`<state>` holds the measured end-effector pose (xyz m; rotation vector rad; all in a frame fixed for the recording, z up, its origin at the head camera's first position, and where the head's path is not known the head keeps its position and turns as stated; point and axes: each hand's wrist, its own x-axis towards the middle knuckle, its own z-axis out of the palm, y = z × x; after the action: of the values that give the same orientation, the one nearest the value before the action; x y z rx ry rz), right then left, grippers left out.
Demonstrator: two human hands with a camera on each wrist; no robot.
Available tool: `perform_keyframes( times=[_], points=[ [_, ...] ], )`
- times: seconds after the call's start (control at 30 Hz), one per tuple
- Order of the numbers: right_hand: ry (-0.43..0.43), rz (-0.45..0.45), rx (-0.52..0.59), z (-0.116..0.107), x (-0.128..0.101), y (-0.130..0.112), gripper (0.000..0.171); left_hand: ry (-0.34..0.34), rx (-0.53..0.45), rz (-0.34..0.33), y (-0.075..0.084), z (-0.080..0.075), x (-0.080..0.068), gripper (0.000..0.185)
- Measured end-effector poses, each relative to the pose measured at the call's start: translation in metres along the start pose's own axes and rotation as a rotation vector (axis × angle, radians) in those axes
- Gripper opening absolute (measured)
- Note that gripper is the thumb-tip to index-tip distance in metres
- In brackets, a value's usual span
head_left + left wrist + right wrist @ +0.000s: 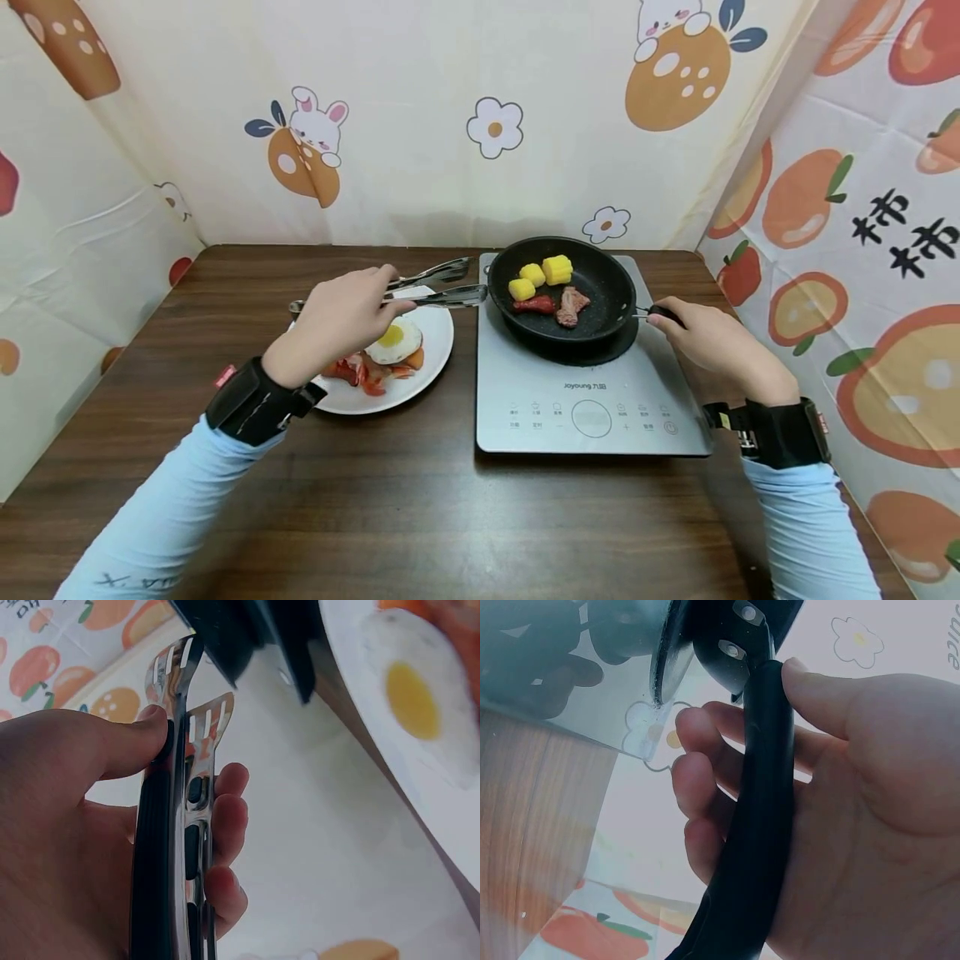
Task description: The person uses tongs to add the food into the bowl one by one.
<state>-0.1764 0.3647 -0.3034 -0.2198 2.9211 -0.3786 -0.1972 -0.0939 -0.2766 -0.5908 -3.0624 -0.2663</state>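
Note:
My left hand (330, 321) grips a pair of metal tongs (461, 296) with dark handles and slotted ends; the tips point right, towards the pan, with a gap between them. The fingers of my right hand (712, 342) curl round the black handle (769, 787) of a frying pan (600, 317). The pan is over the back of a silver induction cooktop (525, 387). In it lie three yellow corn pieces (557, 269), a browned meat piece (572, 307) and a dark red piece (534, 305). Below the left hand a fried egg (405, 343) lies on a white plate (442, 346).
Beside the egg on the plate are red and orange bacon-like strips (371, 377). The dark wooden table (420, 500) meets a printed cloth wall (420, 192) at the back and another (862, 333) on the right.

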Motion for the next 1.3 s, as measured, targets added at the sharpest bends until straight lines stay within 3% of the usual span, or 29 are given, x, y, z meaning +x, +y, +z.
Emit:
perform_keyframes(
  times=[0.2, 0.6, 0.83, 1.07, 1.3],
  points=[
    [-0.009, 0.005, -0.005, 0.0, 0.001, 0.0, 0.053, 0.011, 0.004, -0.022, -0.02, 0.003, -0.022, 0.042],
    [0.013, -0.017, -0.005, 0.0, -0.001, -0.002, 0.05, -0.03, 0.02, -0.08, -0.062, 0.007, -0.063, 0.045],
    [0.02, -0.024, -0.008, 0.002, -0.001, -0.001, 0.046, -0.045, 0.017, -0.109, -0.077, 0.011, -0.072, 0.046],
    [0.013, -0.019, -0.004, 0.003, -0.002, -0.001, 0.048, -0.041, 0.02, -0.115, -0.08, 0.022, -0.074, 0.043],
    [0.019, -0.017, -0.005, 0.001, -0.003, -0.002, 0.047, 0.025, 0.058, -0.084, -0.079, 0.032, -0.078, 0.034]
  ],
)
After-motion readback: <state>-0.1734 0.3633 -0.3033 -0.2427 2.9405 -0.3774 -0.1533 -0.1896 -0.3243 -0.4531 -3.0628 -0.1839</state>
